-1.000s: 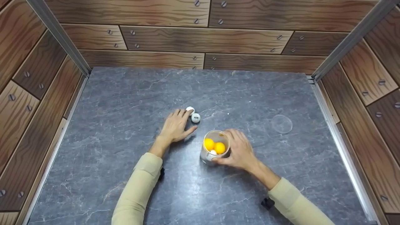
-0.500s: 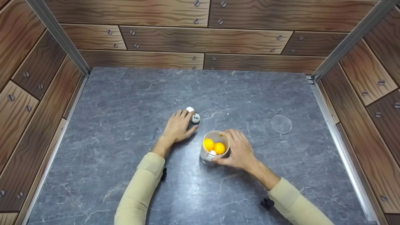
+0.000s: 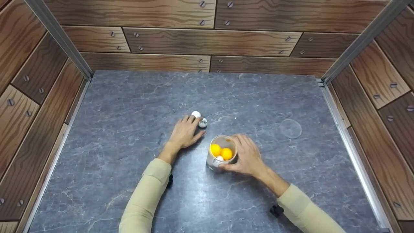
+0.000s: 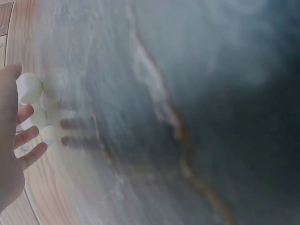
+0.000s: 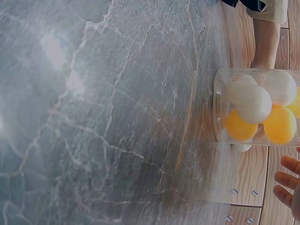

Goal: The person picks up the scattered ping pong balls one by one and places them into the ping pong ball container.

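Observation:
Two white ping-pong balls point(image 3: 196, 114) lie side by side on the table, one bearing dark print. My left hand point(image 3: 185, 133) reaches over them, fingers extended and thumb spread, with the index fingertip right at the printed ball point(image 3: 203, 123). The left wrist view shows the balls point(image 4: 30, 89) beside the fingers point(image 4: 32, 155). My right hand point(image 3: 247, 158) grips a clear plastic jar point(image 3: 212, 163) that stands upright and lidless. Orange ping-pong balls point(image 3: 226, 154) show through its mouth; the right wrist view shows several white balls point(image 5: 254, 104) and orange ones inside.
A clear round lid point(image 3: 290, 128) lies flat on the right side of the grey marbled table point(image 3: 136, 100). Wood-patterned walls point(image 3: 207, 40) enclose the back and sides, with metal rails point(image 3: 355, 168) along the side edges.
My left hand has shifted slightly right and closer to the two white balls. The right hand and the jar stay in place.

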Demonstrator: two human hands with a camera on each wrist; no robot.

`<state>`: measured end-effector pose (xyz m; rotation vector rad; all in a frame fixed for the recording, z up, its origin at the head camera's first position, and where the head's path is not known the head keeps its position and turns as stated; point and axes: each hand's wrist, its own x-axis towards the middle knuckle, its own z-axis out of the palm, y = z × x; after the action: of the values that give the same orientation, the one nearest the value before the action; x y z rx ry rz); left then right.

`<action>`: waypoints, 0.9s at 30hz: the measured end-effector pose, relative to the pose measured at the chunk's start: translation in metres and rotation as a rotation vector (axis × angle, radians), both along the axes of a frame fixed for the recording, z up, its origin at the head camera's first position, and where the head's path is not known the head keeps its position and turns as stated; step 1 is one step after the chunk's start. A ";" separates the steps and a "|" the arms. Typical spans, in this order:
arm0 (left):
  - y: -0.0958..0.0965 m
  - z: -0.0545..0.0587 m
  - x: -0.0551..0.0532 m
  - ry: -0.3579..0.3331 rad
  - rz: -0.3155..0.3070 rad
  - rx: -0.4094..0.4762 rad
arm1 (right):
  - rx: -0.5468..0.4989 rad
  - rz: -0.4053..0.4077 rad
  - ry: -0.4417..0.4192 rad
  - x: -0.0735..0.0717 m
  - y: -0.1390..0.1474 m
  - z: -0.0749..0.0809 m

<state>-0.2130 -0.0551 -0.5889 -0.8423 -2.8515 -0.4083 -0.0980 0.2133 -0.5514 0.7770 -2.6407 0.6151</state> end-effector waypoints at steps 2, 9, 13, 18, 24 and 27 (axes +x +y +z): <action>0.001 0.000 0.000 0.003 -0.003 -0.003 | -0.003 -0.001 -0.004 0.000 0.000 0.000; 0.003 0.001 0.001 -0.008 -0.010 -0.021 | -0.008 0.002 0.003 0.000 0.000 0.000; 0.006 0.001 0.001 -0.011 -0.019 -0.037 | -0.008 0.003 0.010 0.000 0.000 -0.001; 0.009 -0.002 0.002 0.013 -0.039 -0.031 | -0.003 -0.003 0.011 0.001 -0.001 -0.001; 0.011 -0.002 0.003 0.052 -0.041 -0.035 | 0.005 -0.011 0.008 0.000 -0.001 -0.002; 0.012 -0.001 0.004 0.049 -0.042 -0.038 | 0.008 -0.011 0.002 0.000 0.000 -0.002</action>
<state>-0.2093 -0.0432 -0.5902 -0.9069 -2.8094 -0.3345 -0.0981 0.2134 -0.5530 0.7648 -2.6451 0.6015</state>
